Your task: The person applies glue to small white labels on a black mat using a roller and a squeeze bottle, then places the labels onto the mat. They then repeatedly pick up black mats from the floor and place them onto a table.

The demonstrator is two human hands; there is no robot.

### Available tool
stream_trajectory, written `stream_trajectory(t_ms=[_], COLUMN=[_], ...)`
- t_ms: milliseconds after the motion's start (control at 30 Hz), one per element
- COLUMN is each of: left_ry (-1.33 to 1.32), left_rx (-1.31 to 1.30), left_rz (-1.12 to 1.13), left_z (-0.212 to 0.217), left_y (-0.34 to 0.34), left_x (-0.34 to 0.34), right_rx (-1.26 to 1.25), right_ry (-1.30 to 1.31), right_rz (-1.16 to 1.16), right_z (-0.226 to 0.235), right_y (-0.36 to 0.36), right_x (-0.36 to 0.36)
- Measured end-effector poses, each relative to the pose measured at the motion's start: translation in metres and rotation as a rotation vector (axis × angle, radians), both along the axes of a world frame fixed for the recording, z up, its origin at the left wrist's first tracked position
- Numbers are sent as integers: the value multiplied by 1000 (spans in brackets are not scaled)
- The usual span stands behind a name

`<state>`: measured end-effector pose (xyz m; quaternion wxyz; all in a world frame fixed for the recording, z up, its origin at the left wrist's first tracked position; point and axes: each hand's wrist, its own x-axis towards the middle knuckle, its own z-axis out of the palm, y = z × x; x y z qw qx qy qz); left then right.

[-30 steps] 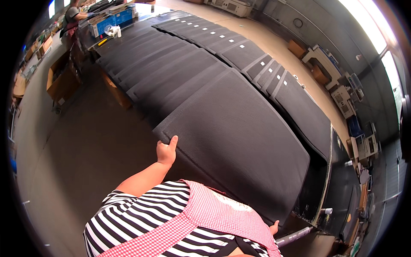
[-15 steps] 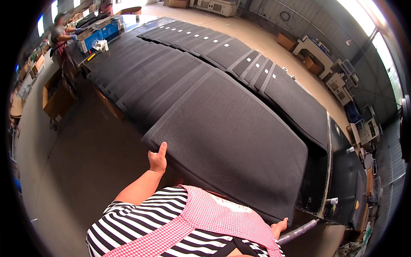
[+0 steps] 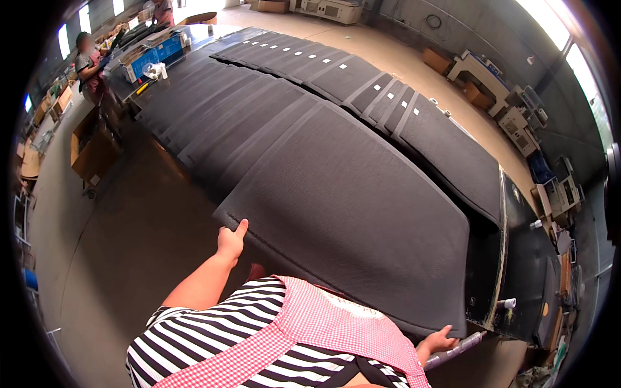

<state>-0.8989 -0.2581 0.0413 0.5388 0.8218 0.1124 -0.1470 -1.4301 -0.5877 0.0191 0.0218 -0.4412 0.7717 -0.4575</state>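
A large black textured mat (image 3: pixel 349 213) with a raised border lies in front of me, over the near end of a row of overlapping black mats (image 3: pixel 213 116). My left hand (image 3: pixel 231 243) grips its near left edge, thumb on top and the other fingers hidden beneath. At the near right corner my right hand (image 3: pixel 440 341) is closed on the same mat, its fingers partly under the edge. The mat's near edge hangs past the table side close to my apron.
Behind runs a second row of black mats (image 3: pixel 453 155) bearing small white labels. A blue box (image 3: pixel 162 50) and a yellow-handled tool (image 3: pixel 143 87) are at the far left. A co-worker (image 3: pixel 90 68) stands there beside a cardboard box (image 3: pixel 94 152). A metal roller (image 3: pixel 456 349) sits near my right hand.
The held mat's near right corner has shifted right with my right hand. My left hand has moved slightly left and down, still gripping. The co-worker's arms have changed position.
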Motion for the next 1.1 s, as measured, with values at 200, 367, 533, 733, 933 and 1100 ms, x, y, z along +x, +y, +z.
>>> stream_trajectory(t_ms=[200,367,533,733,933,1100], left_ry=[-6,-42,-78,-297,-154,-271], left_rx=[-361,-505,-424,-374,-360,-285], left_rz=[-37,-142,-213,-109,-119,-39], left_z=[-1,-12,-18,-35,-33,-37], left_y=[-3,-47,-53,-57,-57,-57], left_x=[-2,-41,-44,-57,-54,-54], right_rx=[-289,-119,119,54,79,98], right_ry=[-404,-530,-850,-1056,-991,-994], right_rz=[241,2,-29,0,59,-97], right_z=[132,45,-22,-52,-94,-92], right_y=[-30,-44,-68,-80,-70,-73], right_x=[20,-22,-57,-72,-114,-90])
